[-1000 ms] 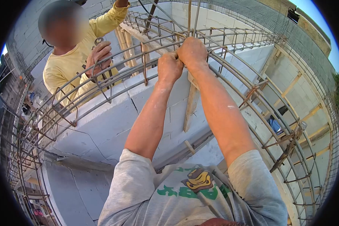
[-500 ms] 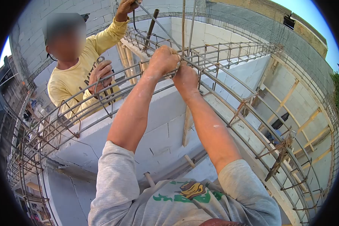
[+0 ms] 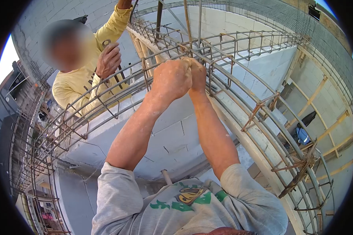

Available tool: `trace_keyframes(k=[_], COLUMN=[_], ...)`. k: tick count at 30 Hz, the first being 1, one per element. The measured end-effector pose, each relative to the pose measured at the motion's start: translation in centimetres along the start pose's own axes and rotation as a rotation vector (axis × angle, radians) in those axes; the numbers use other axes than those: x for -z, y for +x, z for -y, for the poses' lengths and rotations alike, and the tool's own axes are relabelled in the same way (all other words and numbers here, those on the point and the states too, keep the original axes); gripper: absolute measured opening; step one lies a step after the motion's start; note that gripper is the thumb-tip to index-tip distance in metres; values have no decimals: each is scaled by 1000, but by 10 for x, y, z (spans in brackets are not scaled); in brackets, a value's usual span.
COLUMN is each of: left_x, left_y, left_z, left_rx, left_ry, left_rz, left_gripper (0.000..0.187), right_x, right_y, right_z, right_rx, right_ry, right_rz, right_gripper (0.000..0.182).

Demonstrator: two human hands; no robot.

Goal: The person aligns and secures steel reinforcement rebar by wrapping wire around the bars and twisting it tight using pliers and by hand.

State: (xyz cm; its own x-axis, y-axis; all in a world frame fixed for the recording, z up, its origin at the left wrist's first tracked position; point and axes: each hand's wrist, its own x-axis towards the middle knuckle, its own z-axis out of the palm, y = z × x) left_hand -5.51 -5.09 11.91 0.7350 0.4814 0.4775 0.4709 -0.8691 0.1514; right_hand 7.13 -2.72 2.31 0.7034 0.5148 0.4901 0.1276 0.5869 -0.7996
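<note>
My left hand (image 3: 171, 79) is closed in a fist, pressed against my right hand (image 3: 197, 73), whose fingers are also curled shut. Whatever they grip between them is hidden by the fingers. Both are just on my side of a junction of steel rebar cages (image 3: 192, 53), where upright bars (image 3: 200, 25) rise from the crossing. One rebar cage (image 3: 100, 102) runs from there to the left, and another rebar cage (image 3: 259, 105) curves down to the right, tied with stirrups.
Across the left cage stands a person in a yellow shirt (image 3: 72, 92), one hand (image 3: 109, 60) raised near the bars. Pale block walls (image 3: 164, 137) lie below the cages. Wooden braces (image 3: 313, 96) stand at the right, and a loose dark piece (image 3: 292, 180) hangs on the right cage.
My fists have come down from the junction toward my body and now press closer together. The other person's lower hand has risen. My view has shifted slightly.
</note>
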Motion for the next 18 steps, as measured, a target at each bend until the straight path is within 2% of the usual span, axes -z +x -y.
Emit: trace_keyframes(k=[2, 3, 5, 7, 11, 14, 15, 16, 18], left_x=[-11, -13, -14, -29, -42, -52, -55, -58, -62], left_y=[-11, -16, -26, -33, -42, -49, -54, -58, -61], left_z=[1, 0, -4, 1, 0, 3, 4, 5, 3], left_rx=[-23, 25, 118, 137, 153, 165, 179, 187, 195], left_ry=[-15, -42, -93, -150, -298, -432, -476, -494, -537], left_rz=[-87, -59, -6, -61, -197, -246, -248, -243, -231], left_gripper=[24, 25, 27, 29, 32, 32, 32, 32, 31], right_x=[0, -2, -2, 3, -3, 3, 0, 3, 2], right_y=[-4, -9, -6, 5, 15, 15, 9, 8, 3], right_z=[11, 27, 24, 28, 29, 11, 25, 24, 39], right_rx=[-173, -235, -435, -578, -624, -593, -570, -530, -378], right_ry=[225, 246, 528, 728, 805, 960, 728, 575, -30], right_rz=[35, 85, 86, 147, 104, 203, 144, 179, 194], right_gripper=[34, 38, 38, 35, 29, 28, 27, 26, 27])
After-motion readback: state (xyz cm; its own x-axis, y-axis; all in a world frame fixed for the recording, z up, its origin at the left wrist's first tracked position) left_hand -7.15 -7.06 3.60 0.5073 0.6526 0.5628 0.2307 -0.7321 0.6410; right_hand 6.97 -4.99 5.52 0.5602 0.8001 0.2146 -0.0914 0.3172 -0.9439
